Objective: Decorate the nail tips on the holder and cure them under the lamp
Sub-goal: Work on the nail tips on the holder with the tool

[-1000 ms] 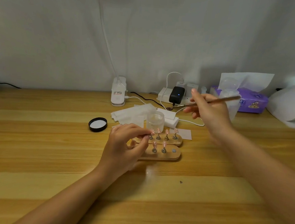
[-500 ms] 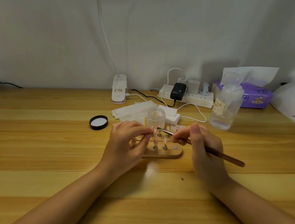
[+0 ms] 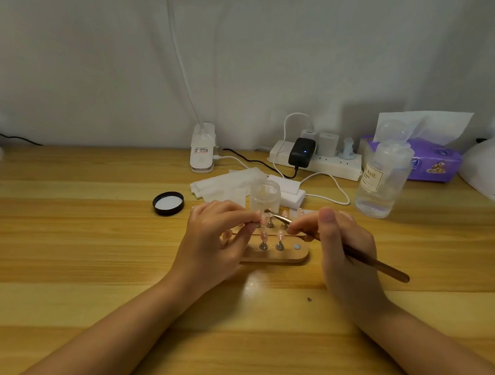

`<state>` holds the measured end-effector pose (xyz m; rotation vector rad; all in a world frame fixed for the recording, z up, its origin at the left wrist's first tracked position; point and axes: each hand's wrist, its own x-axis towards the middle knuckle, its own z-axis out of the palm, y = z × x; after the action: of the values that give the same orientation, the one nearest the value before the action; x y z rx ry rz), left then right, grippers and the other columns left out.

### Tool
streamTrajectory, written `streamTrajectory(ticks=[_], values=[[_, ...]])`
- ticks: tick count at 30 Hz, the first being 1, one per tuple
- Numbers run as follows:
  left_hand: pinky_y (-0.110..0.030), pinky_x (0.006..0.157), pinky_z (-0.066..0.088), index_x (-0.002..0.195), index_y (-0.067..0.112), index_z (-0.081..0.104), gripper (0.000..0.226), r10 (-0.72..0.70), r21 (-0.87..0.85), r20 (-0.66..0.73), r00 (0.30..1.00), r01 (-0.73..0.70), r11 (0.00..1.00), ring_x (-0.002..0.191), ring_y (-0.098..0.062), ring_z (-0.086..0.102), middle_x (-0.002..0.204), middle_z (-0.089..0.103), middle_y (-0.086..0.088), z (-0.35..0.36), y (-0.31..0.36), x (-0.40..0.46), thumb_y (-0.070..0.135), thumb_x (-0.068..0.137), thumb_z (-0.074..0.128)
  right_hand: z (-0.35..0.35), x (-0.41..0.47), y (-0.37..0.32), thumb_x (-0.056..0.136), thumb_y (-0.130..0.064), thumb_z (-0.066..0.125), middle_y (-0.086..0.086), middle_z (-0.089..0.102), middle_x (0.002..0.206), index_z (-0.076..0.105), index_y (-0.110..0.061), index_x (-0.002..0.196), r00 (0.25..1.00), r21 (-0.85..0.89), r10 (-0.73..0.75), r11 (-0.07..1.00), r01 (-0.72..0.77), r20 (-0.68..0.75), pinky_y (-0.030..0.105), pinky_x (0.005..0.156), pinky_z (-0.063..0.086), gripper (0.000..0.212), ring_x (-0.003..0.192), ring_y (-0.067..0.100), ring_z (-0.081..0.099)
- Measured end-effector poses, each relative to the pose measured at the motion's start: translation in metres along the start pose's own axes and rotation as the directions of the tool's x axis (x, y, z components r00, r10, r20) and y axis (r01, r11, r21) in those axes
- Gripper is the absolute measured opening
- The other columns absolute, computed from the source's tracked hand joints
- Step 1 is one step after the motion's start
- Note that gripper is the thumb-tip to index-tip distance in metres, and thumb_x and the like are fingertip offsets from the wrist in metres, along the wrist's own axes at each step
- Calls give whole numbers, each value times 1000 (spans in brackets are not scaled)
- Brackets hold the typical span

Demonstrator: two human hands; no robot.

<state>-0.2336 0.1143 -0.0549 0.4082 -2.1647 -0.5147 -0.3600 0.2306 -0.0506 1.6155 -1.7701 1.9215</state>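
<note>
Over the holder (image 3: 276, 256) on the desk (image 3: 88, 234), the left hand (image 3: 215, 244) pinches a nail tip (image 3: 263, 218); the right hand (image 3: 344, 254) grips a brush (image 3: 376, 264), bristles at that tip.

On the wooden tabletop (image 3: 59, 231), the left hand (image 3: 215, 241) pinches a nail tip (image 3: 263, 218) at the holder (image 3: 276, 256). The right hand (image 3: 344, 254) grips a brush (image 3: 368, 260), its tip at that nail. A clear jar (image 3: 266, 194) stands just behind the holder, its black lid (image 3: 168, 203) to the left. A bottle (image 3: 384, 180), a power strip (image 3: 316, 160) and a tissue pack (image 3: 434, 163) sit near the far edge.
</note>
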Motion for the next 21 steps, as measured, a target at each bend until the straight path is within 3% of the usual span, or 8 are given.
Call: streamTrajectory(ticks=[5, 11, 16, 21], values=[[-39, 80, 39, 88, 11, 72, 16, -5, 2, -8, 1000, 5, 1000, 80, -20, 62, 83, 67, 0, 0, 1, 0, 13, 76, 62, -2, -2, 0, 92, -30, 30, -11, 61, 60, 62, -23, 65, 1000, 28, -7, 1000, 7, -19, 47, 74, 44, 43, 69, -1, 58], [-44, 79, 42, 89, 10, 72, 16, 10, 12, -15, 1000, -10, 1000, 79, -19, 61, 83, 67, -1, 0, 1, 0, 12, 76, 62, 0, 0, 0, 91, -31, 32, -12, 64, 75, 64, -25, 76, 1000, -35, -17, 999, 18, 23, 51, 75, 47, 35, 79, 5, 60], [-46, 78, 43, 89, 10, 72, 16, 9, 10, -6, 1000, -8, 1000, 80, -19, 61, 83, 67, -1, 0, 1, 0, 12, 76, 63, -2, -2, 2, 92, -29, 31, -12, 61, 63, 61, -26, 66, 999, -13, -42, 999, 42, -21, 41, 73, 44, 40, 71, -2, 57], [-43, 80, 41, 89, 12, 72, 16, -7, 5, -6, 1000, 7, 1000, 81, -18, 60, 84, 66, 1, 0, 2, 0, 14, 77, 62, -1, 0, 1, 93, -29, 32, -15, 63, 74, 62, -27, 76, 999, -41, -51, 998, 51, -2, 49, 74, 48, 34, 77, 3, 59]])
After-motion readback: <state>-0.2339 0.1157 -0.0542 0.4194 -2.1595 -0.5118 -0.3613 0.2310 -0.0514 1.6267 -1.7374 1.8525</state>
